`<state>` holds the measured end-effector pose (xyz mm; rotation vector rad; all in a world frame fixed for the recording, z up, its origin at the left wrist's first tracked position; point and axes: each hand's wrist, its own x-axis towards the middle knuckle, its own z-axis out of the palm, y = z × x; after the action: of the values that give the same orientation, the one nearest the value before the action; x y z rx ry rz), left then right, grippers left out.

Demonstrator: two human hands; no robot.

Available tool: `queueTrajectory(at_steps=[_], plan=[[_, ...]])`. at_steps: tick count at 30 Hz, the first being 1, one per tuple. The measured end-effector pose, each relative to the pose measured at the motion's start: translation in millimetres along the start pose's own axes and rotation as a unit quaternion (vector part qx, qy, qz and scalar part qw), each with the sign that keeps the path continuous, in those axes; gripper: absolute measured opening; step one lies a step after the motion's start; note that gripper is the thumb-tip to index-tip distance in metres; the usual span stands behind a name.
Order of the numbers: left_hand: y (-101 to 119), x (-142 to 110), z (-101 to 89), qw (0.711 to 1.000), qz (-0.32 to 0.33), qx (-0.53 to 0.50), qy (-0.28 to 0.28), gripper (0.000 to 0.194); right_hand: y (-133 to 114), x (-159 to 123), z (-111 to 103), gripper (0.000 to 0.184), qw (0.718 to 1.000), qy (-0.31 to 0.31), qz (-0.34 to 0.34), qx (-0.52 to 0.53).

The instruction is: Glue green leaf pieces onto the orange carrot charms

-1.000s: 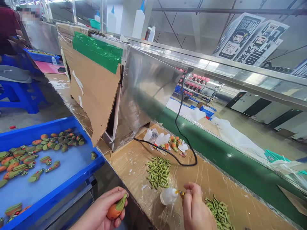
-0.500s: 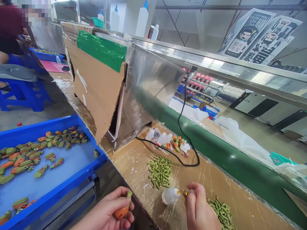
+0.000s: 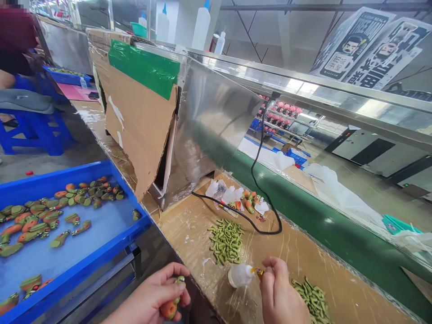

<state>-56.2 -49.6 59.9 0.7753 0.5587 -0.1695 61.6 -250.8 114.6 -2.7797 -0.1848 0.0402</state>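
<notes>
My left hand [image 3: 162,294] is closed round a small orange and green figurine [image 3: 168,309], held low beside the table edge. The figurine's green end shows between thumb and forefinger, and the fingers hide part of its body. A white squeeze bottle [image 3: 239,275] with a yellowish nozzle is on the table, its tip toward my right hand [image 3: 278,288]. Thumb and forefinger of that hand pinch a small yellow and dark piece [image 3: 259,272] at the nozzle. One pile of small green curved pieces [image 3: 226,241] lies behind the bottle, another pile [image 3: 312,297] right of my right hand.
A blue tray [image 3: 111,173] of several figurines stands on the left. A cardboard panel [image 3: 135,121] and a metal box [image 3: 199,139] rise ahead. A black cable [image 3: 251,225] loops over the cardboard-covered table beside a green belt [image 3: 303,202]. A person sits far left.
My left hand has turned the figurine, so its green end is tilted and lower between the fingers. My right hand stays at the bottle nozzle. The view has shifted slightly.
</notes>
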Motion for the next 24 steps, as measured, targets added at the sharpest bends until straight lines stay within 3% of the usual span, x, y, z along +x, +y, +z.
queueTrajectory(at_steps=[16, 24], plan=[[-6.1, 4.9, -1.8, 0.997, 0.039, -0.043, 0.042, 0.057, 0.3, -0.3, 1.7, 0.032, 0.999, 0.014, -0.006, -0.036], [-5.0, 4.5, 1.6, 0.997, 0.025, -0.06, 0.043, 0.055, -1.3, -1.0, 1.5, 0.029, 0.999, 0.028, -0.007, -0.037]])
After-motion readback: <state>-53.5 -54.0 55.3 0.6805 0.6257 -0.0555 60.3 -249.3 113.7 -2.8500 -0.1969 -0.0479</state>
